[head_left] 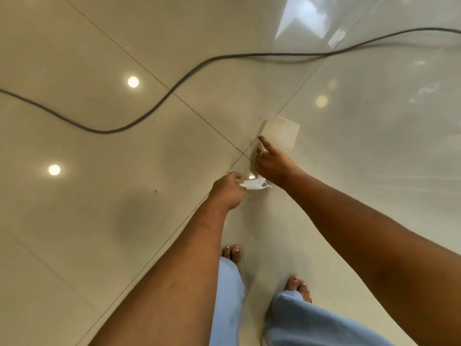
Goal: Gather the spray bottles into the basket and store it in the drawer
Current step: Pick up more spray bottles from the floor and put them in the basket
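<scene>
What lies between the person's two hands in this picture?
In the head view, the white spray head of the translucent spray bottle spans the gap: the left hand pinches its end, and the right hand grips the bottle above the glossy floor.

I have both bare arms stretched forward and down, forearms converging. My right hand [275, 164] sits just ahead of the left, fingers curled closed, index finger extended, a ring on one finger. My left hand [228, 191] is knuckles-up, fingers pinched closed, almost touching the right wrist
</scene>
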A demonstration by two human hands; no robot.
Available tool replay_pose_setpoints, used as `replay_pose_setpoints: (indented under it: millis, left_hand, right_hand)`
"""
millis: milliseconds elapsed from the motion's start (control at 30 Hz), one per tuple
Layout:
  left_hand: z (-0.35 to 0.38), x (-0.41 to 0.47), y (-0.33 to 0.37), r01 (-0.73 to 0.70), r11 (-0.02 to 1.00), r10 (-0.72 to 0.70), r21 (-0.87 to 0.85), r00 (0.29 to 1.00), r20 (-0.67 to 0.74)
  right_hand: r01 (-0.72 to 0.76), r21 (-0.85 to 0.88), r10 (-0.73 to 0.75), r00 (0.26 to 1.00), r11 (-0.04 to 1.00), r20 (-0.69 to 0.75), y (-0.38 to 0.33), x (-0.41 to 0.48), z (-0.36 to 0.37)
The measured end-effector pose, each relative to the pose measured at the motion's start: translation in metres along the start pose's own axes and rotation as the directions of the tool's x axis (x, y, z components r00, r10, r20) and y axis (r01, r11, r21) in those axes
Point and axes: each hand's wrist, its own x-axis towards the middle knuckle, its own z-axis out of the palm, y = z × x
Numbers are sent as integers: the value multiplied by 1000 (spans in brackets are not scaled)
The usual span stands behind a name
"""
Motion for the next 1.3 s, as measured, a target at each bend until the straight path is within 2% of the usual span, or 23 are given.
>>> replay_pose_setpoints:
  millis: [67, 133, 200, 300, 433, 500, 567, 633, 733, 933, 1133, 1300]
  left_hand:
    - [0, -14, 2, -15, 998, 8, -62, 995, -104]
    - [-3, -37, 5, 9, 990, -29, -139, 989, -143]
    - [-5, -64, 11, 50, 978, -73, -200, 991, -112]
    - [-9, -108, 33, 55, 971, -75, -231, 994, -81]
    - [-9, -174, 82, -11, 974, 5, -225, 1000, -25]
    - [-4, -207, 114, -37, 978, 44, -205, 999, 28]
    - [5, -237, 143, -68, 977, 84, -204, 994, 69]
    - [19, -267, 173, -133, 975, 152, -180, 984, 95]
    - [45, -303, 210, -248, 961, 261, -123, 960, 101]
    - [114, -357, 260, -399, 917, 395, -22, 897, 199]
    - [202, -429, 282, -492, 870, 463, 35, 839, 284]
    - [304, -505, 289, -555, 823, 449, 122, 767, 459]
  right_hand:
    - [-47, 105, 43, 998, 993, 37, 1, -17, -5]
    - [-180, 281, 170, 984, 943, 60, 6, -41, -16]
    - [-333, 524, 299, 942, 784, 152, 11, -69, -29]
    - [-523, 733, 394, 842, 434, 368, 21, -112, -54]
    - [-616, 783, 343, 719, -87, 604, 49, -177, -96]
    - [-554, 722, 285, 674, -414, 681, 66, -217, -114]
    - [-367, 599, 252, 663, -711, 705, 81, -256, -127]
    - [-160, 442, 250, 636, -883, 730, 93, -299, -138]
    - [34, 311, 271, 589, -950, 761, 101, -358, -146]
    - [320, 187, 316, 416, -929, 853, 85, -465, -131]
    - [472, 97, 249, 270, -876, 930, 36, -586, -117]
    - [527, 86, 178, 127, -846, 976, -11, -696, -103]
